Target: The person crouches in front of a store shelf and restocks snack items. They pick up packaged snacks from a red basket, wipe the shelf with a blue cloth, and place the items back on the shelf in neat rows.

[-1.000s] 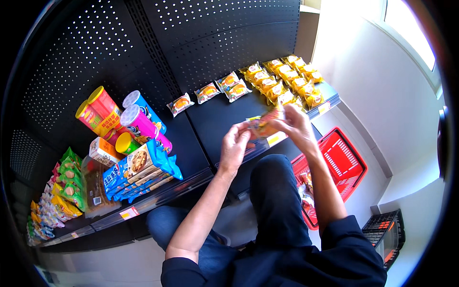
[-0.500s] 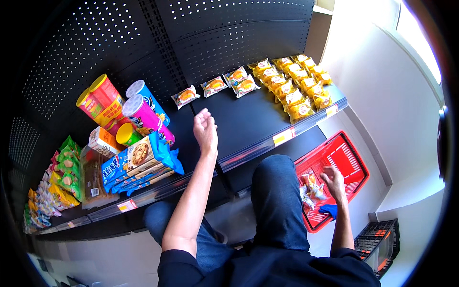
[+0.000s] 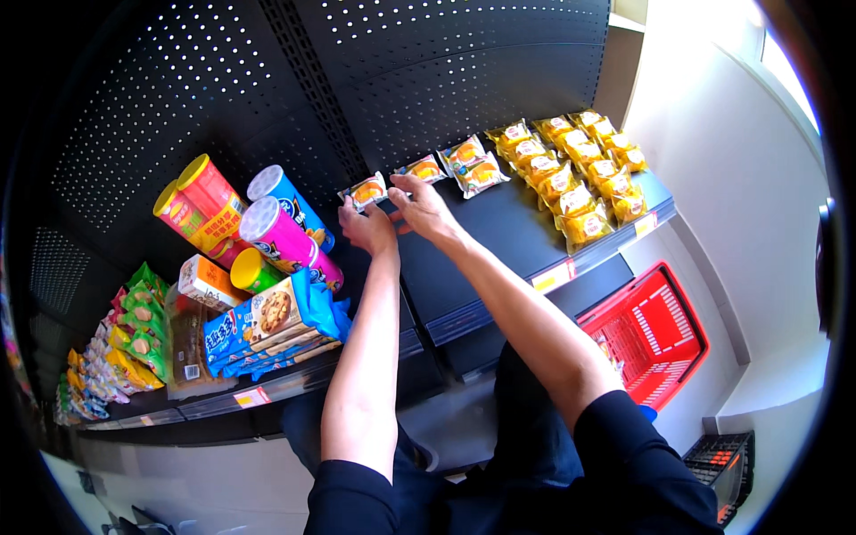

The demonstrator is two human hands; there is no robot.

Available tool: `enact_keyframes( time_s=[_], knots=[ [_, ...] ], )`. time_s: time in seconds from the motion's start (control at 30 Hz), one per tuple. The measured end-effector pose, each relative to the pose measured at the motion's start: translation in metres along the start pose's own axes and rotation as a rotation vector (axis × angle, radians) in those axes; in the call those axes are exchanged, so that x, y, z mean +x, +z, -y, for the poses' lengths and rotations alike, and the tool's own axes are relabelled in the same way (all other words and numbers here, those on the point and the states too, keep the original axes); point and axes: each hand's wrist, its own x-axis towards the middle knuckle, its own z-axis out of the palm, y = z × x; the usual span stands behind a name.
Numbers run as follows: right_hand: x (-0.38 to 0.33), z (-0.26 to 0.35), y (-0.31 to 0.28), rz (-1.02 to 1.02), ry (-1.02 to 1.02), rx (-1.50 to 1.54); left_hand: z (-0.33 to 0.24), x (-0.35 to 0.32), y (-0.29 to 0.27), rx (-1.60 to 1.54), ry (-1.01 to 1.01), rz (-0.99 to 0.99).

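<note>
A small orange-and-white snack packet (image 3: pixel 364 191) lies at the left end of a row of like packets (image 3: pixel 464 160) on the black shelf (image 3: pixel 499 227). My left hand (image 3: pixel 367 228) pinches the near edge of that end packet. My right hand (image 3: pixel 424 207) is just to its right, fingers apart, with the fingertips touching the packet's right end, between it and the neighbouring packet (image 3: pixel 421 168). I can see nothing held in the right hand. Both forearms reach up from the lower edge in dark sleeves.
Several yellow packets (image 3: pixel 580 174) fill the shelf's right end. To the left are snack tubes (image 3: pixel 285 234), a blue biscuit pack (image 3: pixel 267 316) and green bags (image 3: pixel 138 312). A red basket (image 3: pixel 655 334) stands on the floor at the right, with a black crate (image 3: pixel 722 459) below it.
My right hand came up from the red basket to the shelf. My left hand moved left and back to the end packet. Both hands now meet at that packet.
</note>
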Motion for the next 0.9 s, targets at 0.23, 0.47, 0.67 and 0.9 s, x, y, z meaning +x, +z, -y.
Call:
enact_keyframes(
  time_s=[0.23, 0.47, 0.67, 0.9],
  knots=[
    [0.054, -0.051, 0.032, 0.050, 0.113, -0.007, 0.012, 0.023, -0.003, 0.314, -0.082, 0.082],
    [0.060, -0.060, 0.016, 0.098, 0.241, -0.153, 0.003, 0.012, -0.001, 0.346, -0.168, 0.155],
    [0.024, -0.040, 0.000, -0.109, 0.182, -0.271, 0.009, -0.009, -0.028, -0.150, -0.266, 0.236],
    [-0.030, 0.005, -0.031, -0.118, 0.156, -0.085, -0.049, -0.085, -0.092, -0.567, -0.304, 0.410]
  ],
)
